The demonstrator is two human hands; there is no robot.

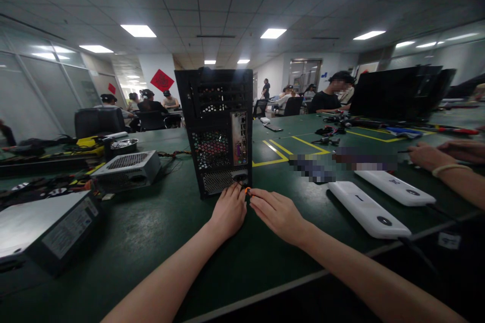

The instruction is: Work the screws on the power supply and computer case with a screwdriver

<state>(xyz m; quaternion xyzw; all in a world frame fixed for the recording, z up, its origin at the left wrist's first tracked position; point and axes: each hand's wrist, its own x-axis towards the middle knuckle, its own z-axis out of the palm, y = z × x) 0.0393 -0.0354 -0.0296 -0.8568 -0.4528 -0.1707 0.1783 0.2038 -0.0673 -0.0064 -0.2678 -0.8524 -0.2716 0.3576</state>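
Observation:
A black computer tower [222, 128] stands upright on the green table, its back panel facing me with vent holes, a port plate and a power supply at the bottom. My left hand [230, 210] rests at the base of that panel, fingers stretched out and touching or very near the power supply [217, 182]. Just beside it, the fingertips of my right hand [278, 214] are pinched on a small orange piece [247, 190]. Most of this piece is hidden between the two hands, so its kind does not show.
Left of the tower are a loose power supply [127, 169], a larger metal-cased unit [45, 232] and a metal bowl [124, 144]. Two white devices [367, 209] lie to the right, near the table's front edge. A co-worker's hands [435, 156] are at far right; black monitors [397, 92] stand behind.

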